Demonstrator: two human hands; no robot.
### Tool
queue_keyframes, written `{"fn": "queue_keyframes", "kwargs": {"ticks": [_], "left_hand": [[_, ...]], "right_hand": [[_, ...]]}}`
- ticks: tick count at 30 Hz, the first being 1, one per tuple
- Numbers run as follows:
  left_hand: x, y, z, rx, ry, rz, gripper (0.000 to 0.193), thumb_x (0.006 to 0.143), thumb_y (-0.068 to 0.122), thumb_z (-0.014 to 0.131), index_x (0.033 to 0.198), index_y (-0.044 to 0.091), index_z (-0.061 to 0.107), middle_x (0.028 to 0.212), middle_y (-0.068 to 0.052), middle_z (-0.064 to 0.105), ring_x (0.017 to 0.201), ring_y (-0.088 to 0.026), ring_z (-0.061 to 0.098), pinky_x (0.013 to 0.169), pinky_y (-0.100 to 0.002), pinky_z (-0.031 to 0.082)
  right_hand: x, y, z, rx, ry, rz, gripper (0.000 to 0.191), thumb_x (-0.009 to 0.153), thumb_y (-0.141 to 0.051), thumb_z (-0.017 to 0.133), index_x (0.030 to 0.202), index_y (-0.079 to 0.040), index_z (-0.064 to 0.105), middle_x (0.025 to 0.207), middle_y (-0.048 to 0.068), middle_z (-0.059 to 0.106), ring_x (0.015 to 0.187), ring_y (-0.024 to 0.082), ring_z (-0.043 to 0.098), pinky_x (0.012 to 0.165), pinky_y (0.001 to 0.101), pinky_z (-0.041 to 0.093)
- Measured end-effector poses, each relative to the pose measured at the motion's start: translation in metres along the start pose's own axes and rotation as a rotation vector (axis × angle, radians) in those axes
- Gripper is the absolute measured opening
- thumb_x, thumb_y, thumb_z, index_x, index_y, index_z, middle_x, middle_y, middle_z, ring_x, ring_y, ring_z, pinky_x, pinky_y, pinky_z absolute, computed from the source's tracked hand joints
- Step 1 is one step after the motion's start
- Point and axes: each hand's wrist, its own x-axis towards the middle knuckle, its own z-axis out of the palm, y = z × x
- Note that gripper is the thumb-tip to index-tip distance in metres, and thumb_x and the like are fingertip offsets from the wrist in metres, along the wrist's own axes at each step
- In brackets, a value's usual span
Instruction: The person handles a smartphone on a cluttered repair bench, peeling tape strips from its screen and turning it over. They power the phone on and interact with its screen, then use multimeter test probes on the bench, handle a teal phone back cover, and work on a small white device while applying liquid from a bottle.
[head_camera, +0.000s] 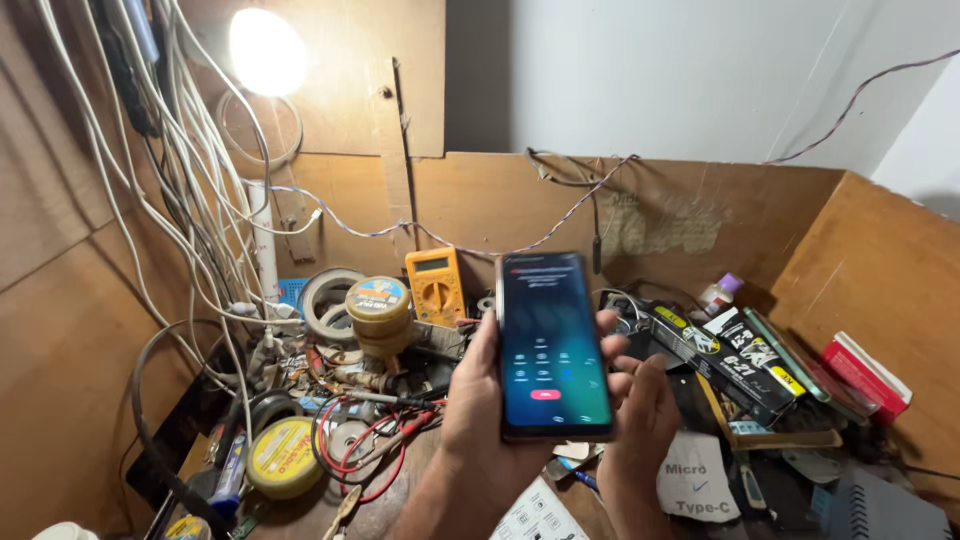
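The left hand (480, 410) is curled around a smartphone (553, 345), gripping its left edge and back, with fingertips showing past the right edge. The phone stands nearly upright above the cluttered surface (385, 510), its lit blue-green screen facing the camera with a keypad and a red button. The right hand (640, 415) sits just beside the phone's lower right, fingers loosely bent and half open, grasping nothing; whether it touches the phone's edge I cannot tell.

Behind the left hand, red and black probe leads (385, 445) trail across the surface. Further back stands a yellow multimeter (436, 285), and beside it a round yellow-lidded tin (378, 300), closed, stacked on another tin. Rolls of tape (325, 300) lie to its left. A flat yellow round tin (285, 455), also closed, lies at front left. To the right lie long black and yellow boxes (730, 355), a red box (865, 375) and a small bottle (718, 293). White cables (190, 170) hang down the left wall under a glaring lamp (266, 50).
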Motion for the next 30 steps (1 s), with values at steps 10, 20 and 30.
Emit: {"fn": "queue_keyframes", "kwargs": {"ticks": [10, 20, 30], "left_hand": [[-0.009, 0.01, -0.046, 0.13, 0.302, 0.124, 0.078, 0.104, 0.056, 0.02, 0.138, -0.006, 0.053, 0.128, -0.023, 0.067, 0.106, -0.034, 0.072, 0.086, -0.049, 0.061], [-0.011, 0.005, -0.08, 0.284, 0.605, 0.22, 0.061, 0.106, 0.051, 0.035, 0.123, 0.0, 0.063, 0.096, -0.014, 0.074, 0.075, -0.025, 0.073, 0.069, -0.039, 0.062], [0.009, 0.002, -0.118, 0.565, 0.76, 0.179, 0.051, 0.101, 0.047, 0.044, 0.118, 0.005, 0.068, 0.096, -0.006, 0.073, 0.077, -0.017, 0.072, 0.068, -0.033, 0.061]], "right_hand": [[-0.011, -0.024, 0.019, -0.264, 0.048, 0.216, 0.061, 0.106, -0.053, 0.037, 0.102, 0.0, 0.067, 0.073, 0.009, 0.068, 0.054, 0.015, 0.06, 0.049, 0.0292, 0.047], [-0.009, -0.016, 0.014, -0.301, -0.023, 0.211, 0.069, 0.105, -0.056, 0.034, 0.1, 0.003, 0.067, 0.073, 0.013, 0.069, 0.051, 0.017, 0.059, 0.046, 0.0305, 0.049], [0.002, -0.007, 0.002, -0.233, 0.099, 0.133, 0.063, 0.106, -0.055, 0.034, 0.106, 0.002, 0.062, 0.076, 0.012, 0.069, 0.051, 0.016, 0.058, 0.042, 0.028, 0.046]]}}
